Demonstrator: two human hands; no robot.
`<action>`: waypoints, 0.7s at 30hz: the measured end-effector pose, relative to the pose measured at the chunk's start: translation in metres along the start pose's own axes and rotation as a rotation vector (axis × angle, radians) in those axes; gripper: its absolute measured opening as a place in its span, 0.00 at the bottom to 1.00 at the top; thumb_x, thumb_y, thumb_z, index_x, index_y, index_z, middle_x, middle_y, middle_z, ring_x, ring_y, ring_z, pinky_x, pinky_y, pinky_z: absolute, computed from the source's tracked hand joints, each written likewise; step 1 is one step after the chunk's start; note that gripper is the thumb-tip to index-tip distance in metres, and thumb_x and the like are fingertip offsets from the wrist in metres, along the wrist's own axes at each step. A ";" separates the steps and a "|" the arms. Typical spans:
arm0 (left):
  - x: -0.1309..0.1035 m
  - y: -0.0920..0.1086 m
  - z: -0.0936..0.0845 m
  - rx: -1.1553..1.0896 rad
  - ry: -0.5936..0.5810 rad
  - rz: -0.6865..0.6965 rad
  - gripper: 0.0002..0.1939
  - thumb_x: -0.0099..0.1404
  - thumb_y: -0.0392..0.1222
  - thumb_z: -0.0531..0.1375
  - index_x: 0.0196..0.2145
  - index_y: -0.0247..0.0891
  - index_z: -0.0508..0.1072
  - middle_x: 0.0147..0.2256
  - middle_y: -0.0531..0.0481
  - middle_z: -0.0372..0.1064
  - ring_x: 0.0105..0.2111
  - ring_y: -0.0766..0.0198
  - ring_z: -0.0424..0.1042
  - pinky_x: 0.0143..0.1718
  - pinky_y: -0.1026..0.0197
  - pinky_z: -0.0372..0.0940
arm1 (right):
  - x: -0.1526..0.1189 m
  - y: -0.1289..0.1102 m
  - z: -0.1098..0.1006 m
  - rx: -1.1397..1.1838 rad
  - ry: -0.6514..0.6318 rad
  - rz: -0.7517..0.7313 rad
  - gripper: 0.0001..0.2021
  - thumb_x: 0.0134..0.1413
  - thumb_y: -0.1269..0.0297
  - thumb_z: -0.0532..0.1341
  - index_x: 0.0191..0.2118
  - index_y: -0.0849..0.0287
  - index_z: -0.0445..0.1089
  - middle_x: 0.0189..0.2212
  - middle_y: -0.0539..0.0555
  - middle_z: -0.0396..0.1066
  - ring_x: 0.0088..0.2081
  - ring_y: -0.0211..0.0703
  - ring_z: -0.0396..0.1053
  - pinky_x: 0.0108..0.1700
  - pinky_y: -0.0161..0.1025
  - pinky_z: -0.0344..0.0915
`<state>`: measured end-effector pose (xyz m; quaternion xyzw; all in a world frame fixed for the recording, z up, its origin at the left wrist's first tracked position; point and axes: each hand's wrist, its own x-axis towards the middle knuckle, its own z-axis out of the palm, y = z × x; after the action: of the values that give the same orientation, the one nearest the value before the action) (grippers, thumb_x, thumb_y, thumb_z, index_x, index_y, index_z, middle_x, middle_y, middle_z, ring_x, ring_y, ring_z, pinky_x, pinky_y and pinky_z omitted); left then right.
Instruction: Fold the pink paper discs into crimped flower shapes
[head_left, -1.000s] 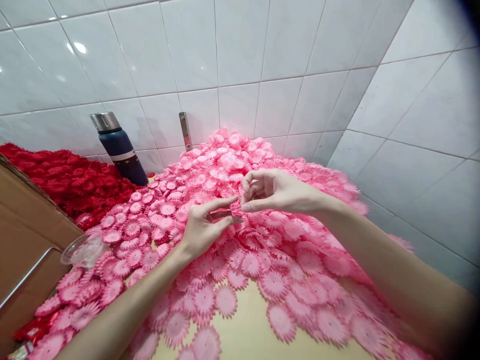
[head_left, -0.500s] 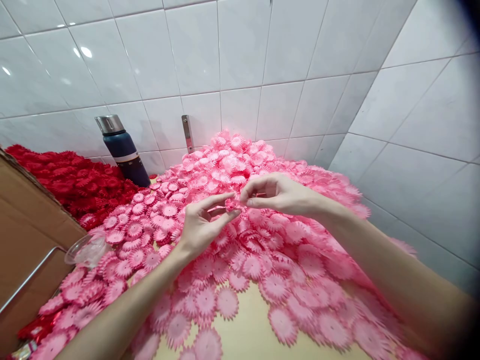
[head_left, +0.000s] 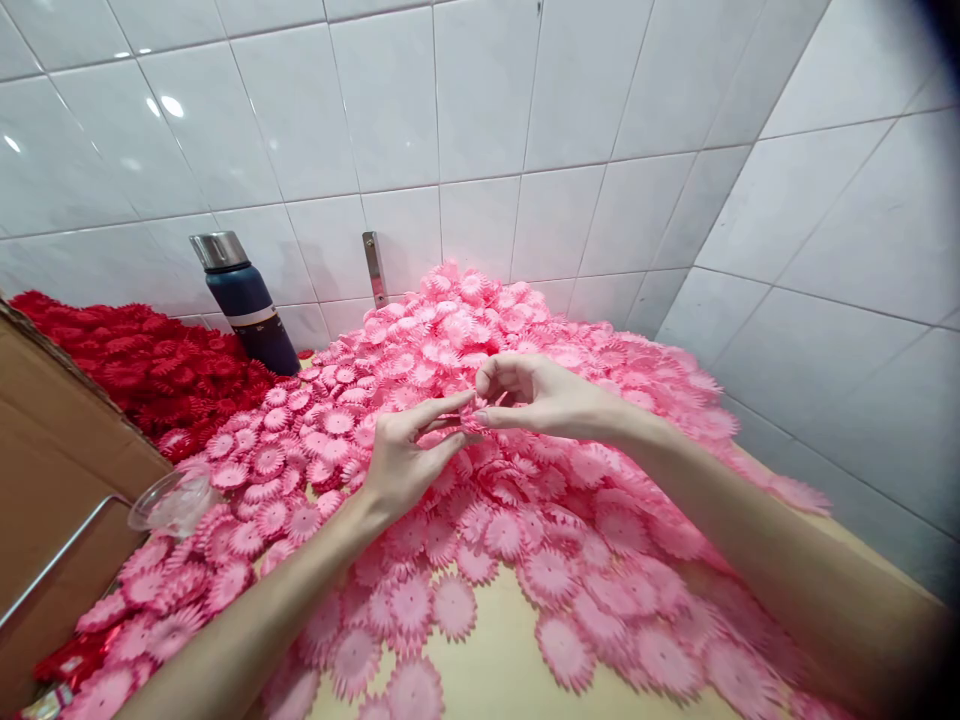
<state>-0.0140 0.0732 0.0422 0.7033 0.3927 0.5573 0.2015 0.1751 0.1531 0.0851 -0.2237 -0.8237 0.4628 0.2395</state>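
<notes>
My left hand [head_left: 411, 450] pinches a small pink petal piece [head_left: 471, 418] between thumb and fingers, above the middle of the heap. From the right, my right hand [head_left: 536, 395] meets it, thumb and fingertips closed at the edge of the same piece. Whether anything separate is between the right fingertips is too small to make out. Below and behind both hands spreads a large heap of pink petal discs [head_left: 465, 310] with toothed edges, many with a small hole in the middle.
Red petal discs [head_left: 150, 370] are piled at the left. A dark blue bottle [head_left: 251, 310] with a steel cap stands by the tiled wall [head_left: 480, 90]. A cardboard box [head_left: 67, 480] and a clear plastic cup [head_left: 172, 500] are at the near left. Tabletop [head_left: 491, 640] shows in front.
My right hand has moved slightly left and down, bringing its fingertips up against the piece in my left hand. The left fingers have closed a little more around it.
</notes>
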 end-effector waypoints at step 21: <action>0.004 0.002 0.000 -0.439 -0.068 -0.250 0.21 0.54 0.30 0.69 0.46 0.42 0.78 0.46 0.47 0.78 0.43 0.59 0.78 0.43 0.61 0.76 | 0.002 0.000 0.001 0.301 0.076 0.055 0.16 0.37 0.65 0.74 0.28 0.60 0.67 0.23 0.51 0.75 0.28 0.41 0.76 0.32 0.37 0.71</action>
<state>-0.0131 0.0749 0.0466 0.6070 0.3393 0.5760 0.4297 0.1728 0.1534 0.0844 -0.2252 -0.7290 0.5784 0.2887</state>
